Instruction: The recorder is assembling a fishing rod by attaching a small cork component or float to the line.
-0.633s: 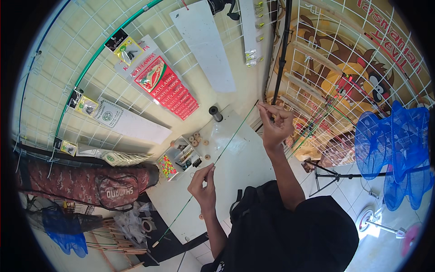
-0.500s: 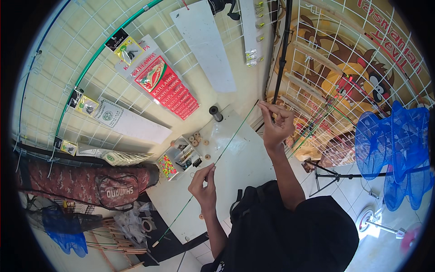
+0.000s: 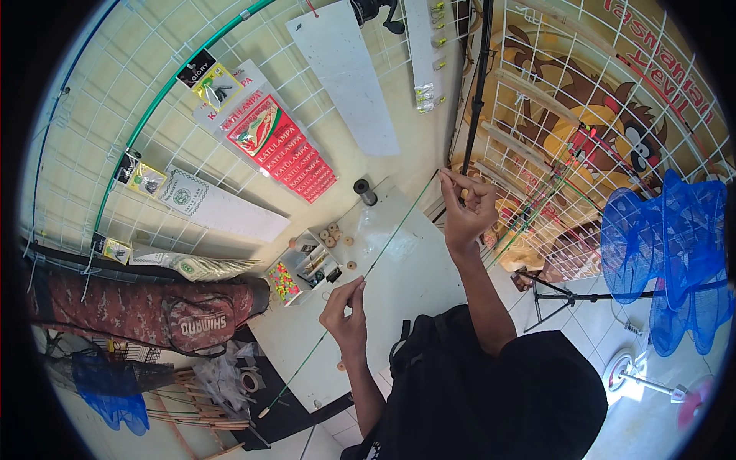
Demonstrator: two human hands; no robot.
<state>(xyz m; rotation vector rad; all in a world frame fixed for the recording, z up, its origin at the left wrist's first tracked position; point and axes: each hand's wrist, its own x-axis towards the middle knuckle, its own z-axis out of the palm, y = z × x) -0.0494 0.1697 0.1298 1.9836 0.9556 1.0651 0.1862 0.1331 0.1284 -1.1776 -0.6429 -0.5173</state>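
Note:
A thin green rod (image 3: pixel 383 249) runs slantwise over a white table (image 3: pixel 414 291), from low on the left up to the right. My left hand (image 3: pixel 345 313) pinches the rod near its middle. My right hand (image 3: pixel 464 203) is raised at the rod's upper end, fingertips closed on its tip. Below both arms a black bag (image 3: pixel 491 391) sits against my body.
A small divided tray (image 3: pixel 307 264) with beads and small round parts lies on the table, next to a black spool (image 3: pixel 366 190). Wire grids carry packets and a red card (image 3: pixel 280 146). A camouflage rod bag (image 3: pixel 146 310) lies left; blue nets (image 3: pixel 675 253) hang right.
My right hand has lifted slightly and shifted on the rod's tip. My left hand keeps its grip at about the same spot.

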